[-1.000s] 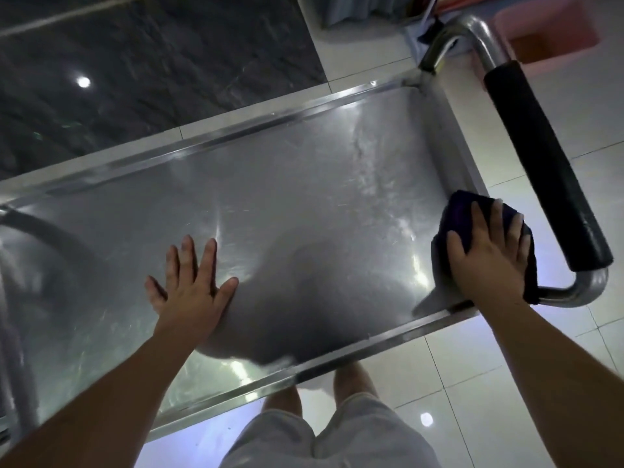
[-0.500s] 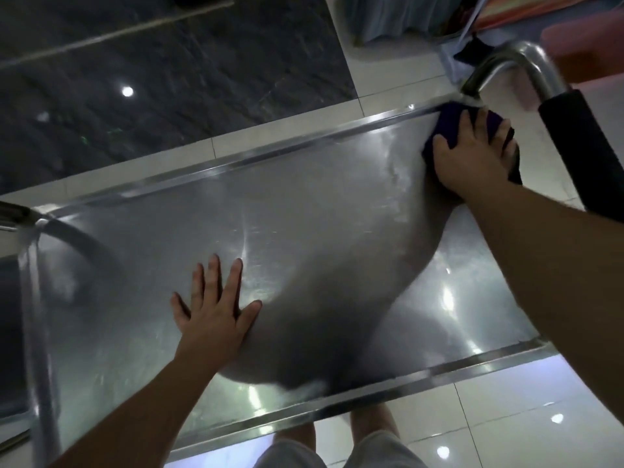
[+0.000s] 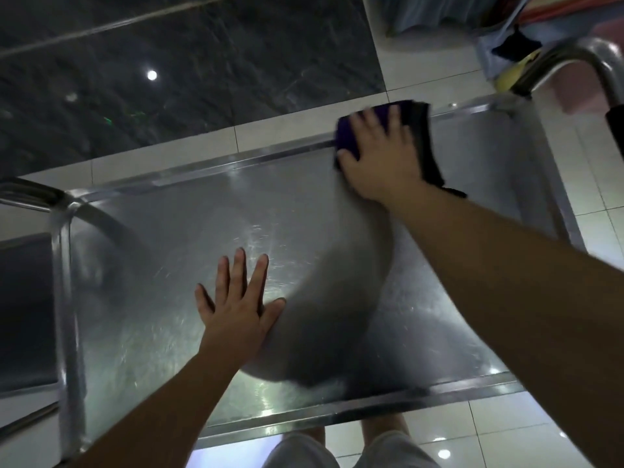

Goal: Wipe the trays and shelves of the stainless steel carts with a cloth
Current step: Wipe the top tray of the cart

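Note:
The top tray of a stainless steel cart (image 3: 162,238) fills the middle of the view, shiny and scratched, with a raised rim all round. My right hand (image 3: 381,157) presses flat on a dark purple cloth (image 3: 422,136) against the tray's far rim, right of centre. My left hand (image 3: 236,298) lies flat on the tray's middle with fingers spread and holds nothing. The cart's handle (image 3: 574,59), a bent steel tube with a black grip, rises at the far right corner.
A second steel cart's rim and shelf (image 3: 30,298) adjoin the tray on the left. Beyond the tray is a dark marble floor band (image 3: 169,79) and white tiles. Pink and coloured items (image 3: 553,15) sit at the top right. My legs stand at the near rim.
My right hand has swept the cloth from the tray's near right corner up to the far right corner, then leftward along the far rim. My left hand has stayed flat on the tray.

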The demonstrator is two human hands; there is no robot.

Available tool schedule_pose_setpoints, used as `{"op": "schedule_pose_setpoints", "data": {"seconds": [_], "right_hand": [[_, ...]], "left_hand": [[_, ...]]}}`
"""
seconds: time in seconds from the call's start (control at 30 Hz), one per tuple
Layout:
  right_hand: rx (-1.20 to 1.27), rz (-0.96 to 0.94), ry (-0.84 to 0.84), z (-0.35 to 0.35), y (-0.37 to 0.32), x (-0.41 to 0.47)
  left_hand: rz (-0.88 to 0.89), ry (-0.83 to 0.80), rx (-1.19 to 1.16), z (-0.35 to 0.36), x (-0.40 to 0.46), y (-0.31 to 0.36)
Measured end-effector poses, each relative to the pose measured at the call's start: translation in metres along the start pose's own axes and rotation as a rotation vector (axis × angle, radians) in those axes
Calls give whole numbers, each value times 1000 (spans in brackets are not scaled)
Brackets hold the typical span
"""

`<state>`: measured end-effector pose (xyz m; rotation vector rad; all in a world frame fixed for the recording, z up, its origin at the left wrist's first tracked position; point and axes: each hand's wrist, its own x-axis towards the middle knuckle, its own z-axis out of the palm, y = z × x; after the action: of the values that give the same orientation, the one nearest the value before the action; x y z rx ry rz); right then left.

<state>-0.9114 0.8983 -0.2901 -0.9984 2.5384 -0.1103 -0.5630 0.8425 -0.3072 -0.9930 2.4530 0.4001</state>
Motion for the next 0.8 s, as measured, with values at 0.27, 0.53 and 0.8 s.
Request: {"op": "schedule_pose_setpoints", "data": {"seconds": [0.27,0.53,0.8], "right_hand": [[-115,-357,-69,33,-93,-10],[-64,-366,-95,81,-38,-189],[-138,-508,-178,119,16,-320]], "left_hand": [[-11,-11,29,-1,-1,1],[17,27,-24,2,0,-3],[35,47,-39,4,0,-4]]}}
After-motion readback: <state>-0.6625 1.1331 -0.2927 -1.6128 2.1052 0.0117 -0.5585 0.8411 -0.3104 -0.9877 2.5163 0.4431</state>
